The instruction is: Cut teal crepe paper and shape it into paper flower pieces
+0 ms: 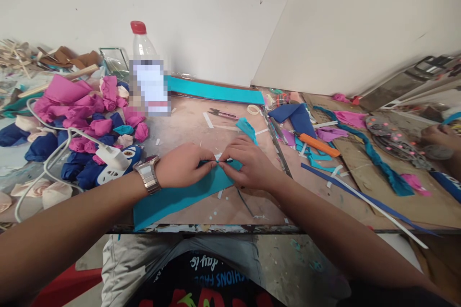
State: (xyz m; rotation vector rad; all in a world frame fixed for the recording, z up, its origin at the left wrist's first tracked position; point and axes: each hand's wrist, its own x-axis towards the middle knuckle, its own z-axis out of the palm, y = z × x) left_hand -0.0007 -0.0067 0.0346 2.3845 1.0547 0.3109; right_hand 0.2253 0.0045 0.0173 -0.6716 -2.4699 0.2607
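Partial upside-down print, apparently "FASHIONS", stands on the dark shirt (pixel 209 278) at the near edge. The bottle label (pixel 150 86) far left is blurred, unreadable.

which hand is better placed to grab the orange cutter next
Right. The right hand rests on the teal strip nearer the orange cutter, which lies to its right; the left hand would have to cross over.
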